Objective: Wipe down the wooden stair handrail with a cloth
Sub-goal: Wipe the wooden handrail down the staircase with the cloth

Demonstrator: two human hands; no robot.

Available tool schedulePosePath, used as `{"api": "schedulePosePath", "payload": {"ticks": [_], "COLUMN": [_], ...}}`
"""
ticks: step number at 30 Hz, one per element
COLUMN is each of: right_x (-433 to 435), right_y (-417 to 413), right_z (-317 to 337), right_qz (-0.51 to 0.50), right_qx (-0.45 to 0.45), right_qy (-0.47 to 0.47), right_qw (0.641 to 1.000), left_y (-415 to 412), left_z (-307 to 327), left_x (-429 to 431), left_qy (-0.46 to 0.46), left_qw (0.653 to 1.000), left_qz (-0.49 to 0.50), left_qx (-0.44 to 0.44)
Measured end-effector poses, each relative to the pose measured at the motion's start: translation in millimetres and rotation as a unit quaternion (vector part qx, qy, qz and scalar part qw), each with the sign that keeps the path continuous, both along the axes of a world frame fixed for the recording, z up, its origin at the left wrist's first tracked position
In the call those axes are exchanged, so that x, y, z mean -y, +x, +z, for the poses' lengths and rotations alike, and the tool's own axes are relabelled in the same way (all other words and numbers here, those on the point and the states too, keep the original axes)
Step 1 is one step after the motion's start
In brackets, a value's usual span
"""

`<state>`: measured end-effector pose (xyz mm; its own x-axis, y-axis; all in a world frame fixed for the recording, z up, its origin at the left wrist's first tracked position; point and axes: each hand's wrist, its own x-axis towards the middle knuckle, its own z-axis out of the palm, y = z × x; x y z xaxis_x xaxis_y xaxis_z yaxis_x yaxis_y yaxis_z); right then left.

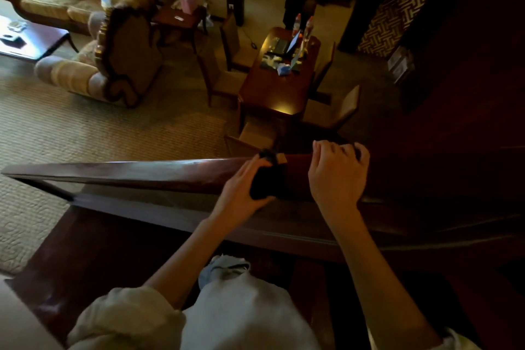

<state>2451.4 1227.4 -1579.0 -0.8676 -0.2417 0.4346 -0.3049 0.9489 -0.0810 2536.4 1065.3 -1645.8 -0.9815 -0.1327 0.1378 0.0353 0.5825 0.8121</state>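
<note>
Wooden handrail (142, 170) runs across the middle of the view, dark and a little shiny on its top edge, and the person stands just behind it. On it, toward the right part, lies the cloth (265, 179), a dark one, folded over the top and down the near side of the rail. The left hand (241, 187) holds it there: the fingers go over the cloth and the thumb comes under it, so the cloth is pressed on the wood from two sides. I think this grip is chosen so that the top and the side are rubbed in one pass.

The right hand (336, 176) is just beside the cloth, its fingers bent over the far edge of the rail. It probably steadies the body while the other hand works. Whether it also touches an end of the cloth, I cannot tell; that part is too dark.

The long stretch of rail to the left looks not yet reached, in my judgement.

Lower down, pale sleeves (127, 318) cover the upper arms. Beyond the rail, well below, are a patterned carpet (113, 128), an armchair (113, 60) and a wooden table (272, 94) with small things on it.
</note>
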Motion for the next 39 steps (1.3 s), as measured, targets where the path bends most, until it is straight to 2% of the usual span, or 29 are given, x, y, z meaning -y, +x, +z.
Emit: {"api": "schedulePosePath", "payload": {"ticks": [6,11,14,17,20,24,26,29,33,36,39], "right_x": [7,6,6,8,9,9,10,11,11,12,11], "right_y": [-3,-10,-14,-14,-11,-11,-11,-12,-13,-13,-12], "right_z": [-4,-16,-20,-18,-18,-16,-16,-18,-20,-19,-17], "right_qz": [-0.054,-0.071,-0.080,-0.079,-0.075,-0.079,-0.089,-0.116,-0.127,-0.126,-0.141], "right_qx": [-0.051,-0.134,-0.164,-0.175,-0.145,-0.175,-0.190,-0.188,-0.189,-0.204,-0.241], "right_qy": [-0.004,-0.014,-0.015,-0.008,-0.010,-0.033,-0.037,-0.063,-0.076,-0.075,-0.083], "right_qw": [0.997,0.988,0.983,0.981,0.986,0.981,0.977,0.973,0.971,0.968,0.957], "left_y": [-25,-80,-108,-125,-130,-137,-135,-118,-106,-122,-125], "left_z": [10,26,31,26,30,49,48,23,-2,27,48], "left_x": [13,11,16,21,12,-17,-20,12,55,10,-38], "left_qy": [0.016,-0.022,0.097,0.196,0.210,0.222,0.211,0.167,0.141,0.119,0.120], "left_qw": [0.987,0.977,0.951,0.927,0.918,0.898,0.902,0.931,0.946,0.945,0.942], "left_qz": [-0.145,-0.210,-0.278,-0.274,-0.272,-0.319,-0.325,-0.283,-0.238,-0.267,-0.301], "left_qx": [0.067,0.009,0.098,0.162,0.196,0.207,0.191,0.156,0.166,0.146,0.082]}}
